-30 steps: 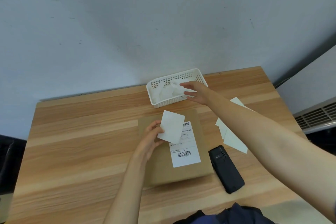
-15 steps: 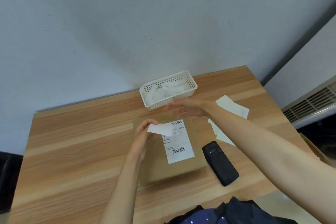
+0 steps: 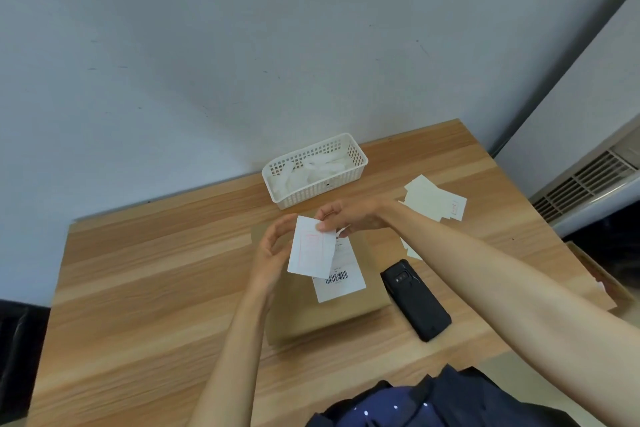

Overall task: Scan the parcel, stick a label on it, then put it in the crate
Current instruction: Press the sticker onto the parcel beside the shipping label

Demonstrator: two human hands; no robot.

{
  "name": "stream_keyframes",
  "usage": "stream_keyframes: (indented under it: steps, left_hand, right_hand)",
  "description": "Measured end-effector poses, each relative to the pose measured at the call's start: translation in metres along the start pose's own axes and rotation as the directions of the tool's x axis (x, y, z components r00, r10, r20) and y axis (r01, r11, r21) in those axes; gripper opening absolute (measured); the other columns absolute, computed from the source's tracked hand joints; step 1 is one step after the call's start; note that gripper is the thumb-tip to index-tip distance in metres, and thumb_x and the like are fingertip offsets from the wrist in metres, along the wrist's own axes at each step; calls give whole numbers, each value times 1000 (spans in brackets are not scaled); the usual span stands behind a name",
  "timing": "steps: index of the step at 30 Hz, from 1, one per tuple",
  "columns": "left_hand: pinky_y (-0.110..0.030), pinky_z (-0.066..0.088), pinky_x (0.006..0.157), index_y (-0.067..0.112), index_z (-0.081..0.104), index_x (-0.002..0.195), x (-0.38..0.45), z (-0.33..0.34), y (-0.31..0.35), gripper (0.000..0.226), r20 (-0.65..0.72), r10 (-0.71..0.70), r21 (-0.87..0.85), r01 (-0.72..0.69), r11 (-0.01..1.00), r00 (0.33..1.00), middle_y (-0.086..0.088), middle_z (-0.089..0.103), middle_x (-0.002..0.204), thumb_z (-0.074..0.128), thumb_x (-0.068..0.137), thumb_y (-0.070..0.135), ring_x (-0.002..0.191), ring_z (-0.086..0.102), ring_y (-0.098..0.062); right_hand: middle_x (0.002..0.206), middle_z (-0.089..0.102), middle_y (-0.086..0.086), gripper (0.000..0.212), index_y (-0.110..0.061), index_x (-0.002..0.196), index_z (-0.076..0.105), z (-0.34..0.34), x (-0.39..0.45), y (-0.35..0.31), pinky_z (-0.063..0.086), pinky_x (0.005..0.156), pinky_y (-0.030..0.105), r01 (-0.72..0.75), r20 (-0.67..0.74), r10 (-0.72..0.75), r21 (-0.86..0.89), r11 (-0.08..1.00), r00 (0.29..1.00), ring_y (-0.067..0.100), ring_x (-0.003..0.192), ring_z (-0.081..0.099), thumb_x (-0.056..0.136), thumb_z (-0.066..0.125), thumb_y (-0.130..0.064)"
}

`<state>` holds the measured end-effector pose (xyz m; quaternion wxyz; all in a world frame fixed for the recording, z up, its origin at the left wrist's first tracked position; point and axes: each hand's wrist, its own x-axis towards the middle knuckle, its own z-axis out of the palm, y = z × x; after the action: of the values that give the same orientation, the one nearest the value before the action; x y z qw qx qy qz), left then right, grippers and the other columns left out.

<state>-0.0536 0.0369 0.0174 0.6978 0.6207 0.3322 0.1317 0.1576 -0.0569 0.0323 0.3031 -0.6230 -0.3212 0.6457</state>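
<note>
A flat brown cardboard parcel lies on the wooden table with a white barcode shipping sheet stuck on top. Above it I hold a white label with faint red print, its face toward me. My left hand grips the label's left edge. My right hand pinches its top right corner. A black handheld scanner lies on the table just right of the parcel.
A white perforated basket holding crumpled white backing papers stands behind the parcel. A stack of blank labels lies at the right. A cardboard box edge shows beyond the table's right side. A wall runs along the table's far edge.
My right hand came back from the basket to the label and took hold of its top corner. The label turned upright, face toward me, over the parcel.
</note>
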Motion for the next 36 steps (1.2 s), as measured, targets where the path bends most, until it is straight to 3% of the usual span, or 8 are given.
stream_keyframes:
  steps: [3,6,14,18,21,25,30,36]
  left_hand:
    - [-43,49,92,33,61,128,-2,1,-1,32,-38,-39,-72,36,997,999,-3,70,124,60,97,24,110,66,-25]
    - [-42,48,83,25,65,122,-2,4,0,25,-49,-100,-90,95,991,994,-11,70,121,50,103,29,96,65,-29]
    - [-32,47,78,19,67,115,-3,9,2,29,30,-147,-22,148,989,989,-7,76,104,58,97,40,91,65,-19]
    - [-38,51,92,25,69,118,-5,10,3,45,51,-172,-15,173,985,984,-3,76,109,48,96,58,102,70,-18]
    - [-36,49,92,29,72,110,-8,11,-1,50,18,-210,-99,210,973,978,6,76,103,40,96,64,99,68,-17]
    - [-32,51,81,24,68,104,-10,12,-6,43,-56,-246,-254,225,941,968,7,73,92,41,98,57,82,67,-12]
    - [-26,50,70,16,61,100,-5,2,-22,6,-172,-156,-274,105,956,973,-1,72,96,63,96,20,74,65,-13]
    - [-26,40,61,20,60,85,13,-13,-35,11,-357,-156,-191,91,977,921,-2,67,88,69,92,17,71,55,-16]
  right_hand:
    - [97,65,-3,3,-22,95,62,1,-7,1,46,81,23,3,-18,-3,-3,1000,1000,13,90,58,98,61,-21]
    - [98,65,-3,3,-23,96,62,2,-10,2,46,84,25,-3,-19,3,-6,1000,1000,13,91,58,98,61,-21]
    - [106,66,1,5,-21,102,62,3,-13,0,44,89,31,9,-31,-10,-34,999,999,17,97,58,98,60,-23]
    - [106,66,2,3,-21,98,62,5,-14,-2,46,84,27,49,-75,-49,8,999,996,17,98,59,98,60,-23]
    - [98,68,-3,6,-20,92,60,6,-16,-2,47,77,22,80,-177,-66,70,994,982,11,88,62,98,58,-21]
    - [100,69,-1,12,-21,87,58,9,-14,5,46,76,23,79,-262,-44,122,989,964,11,86,63,99,57,-21]
    - [99,69,-1,2,-18,98,59,18,-9,12,46,74,21,56,-311,-5,153,987,951,10,84,64,99,57,-20]
    - [98,72,-1,11,-20,86,58,33,9,13,47,63,18,8,-354,40,135,991,934,11,77,70,96,62,-18]
